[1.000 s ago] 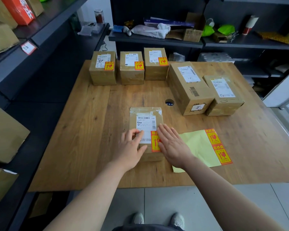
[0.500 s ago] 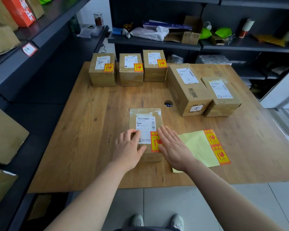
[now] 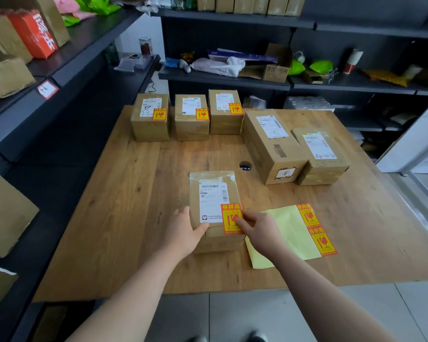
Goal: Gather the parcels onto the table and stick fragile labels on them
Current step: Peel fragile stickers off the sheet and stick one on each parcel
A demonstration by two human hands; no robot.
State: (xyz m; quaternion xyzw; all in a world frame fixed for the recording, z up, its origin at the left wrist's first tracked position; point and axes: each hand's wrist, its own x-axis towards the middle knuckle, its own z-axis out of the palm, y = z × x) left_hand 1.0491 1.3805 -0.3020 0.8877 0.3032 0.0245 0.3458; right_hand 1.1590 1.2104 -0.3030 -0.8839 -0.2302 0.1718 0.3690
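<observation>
A small brown parcel (image 3: pixel 211 191) lies near the front of the wooden table (image 3: pixel 124 208). An orange and yellow fragile label (image 3: pixel 229 215) sits on its near right corner. My left hand (image 3: pixel 183 232) grips the parcel's near left corner, thumb on top. My right hand (image 3: pixel 257 228) rests its fingertips on the label's lower edge. Right of the parcel lies a yellow backing sheet (image 3: pixel 287 233) with two fragile labels (image 3: pixel 316 229) left on it. Three labelled parcels (image 3: pixel 187 117) stand in a row at the back left. Two parcels without fragile labels (image 3: pixel 272 144) sit at the back right.
Dark shelving with boxes (image 3: pixel 8 75) runs along the left side. More shelves (image 3: pixel 227 80) behind the table hold bags, an open carton and clutter. A round cable hole (image 3: pixel 245 166) is in the table's middle. My shoes show on the tiled floor below.
My right hand went from lying flat beside the label to pressing it with curled fingertips. My left hand slid from the parcel's top to its near left corner. The view tilted up.
</observation>
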